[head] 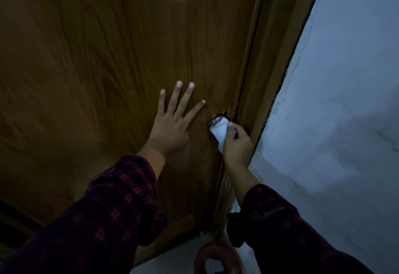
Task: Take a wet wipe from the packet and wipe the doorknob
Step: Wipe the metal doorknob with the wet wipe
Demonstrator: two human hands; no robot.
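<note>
Head view, looking down along a closed door. The brown wood-grain door [108,58] fills the left and centre of the frame; its matching brown frame [278,47] runs diagonally at the right, bordered by a pale, rough plastered wall [345,101].

The left hand [172,122] lies flat against the door panel, its grip spread wide with four fingers fanned upward and the palm touching the wood, just left of the knob. The thumb is tucked under and mostly hidden.

The right hand [236,142] is closed around a folded white wet wipe [219,131], its grip pinching the wipe between the thumb on top and the curled fingers beneath. The wipe is pressed onto the round silver metal doorknob [217,119], covering its near side; only the upper rim of the knob shows, close to the door's edge beside the frame.

Both forearms wear dark red-checked plaid sleeves [108,209], cuffs pushed back from the wrists.

At the bottom edge, on the pale floor [172,260] below the knob, stands a round reddish-brown container [235,254] holding something white; what that is cannot be told in the dim light.
</note>
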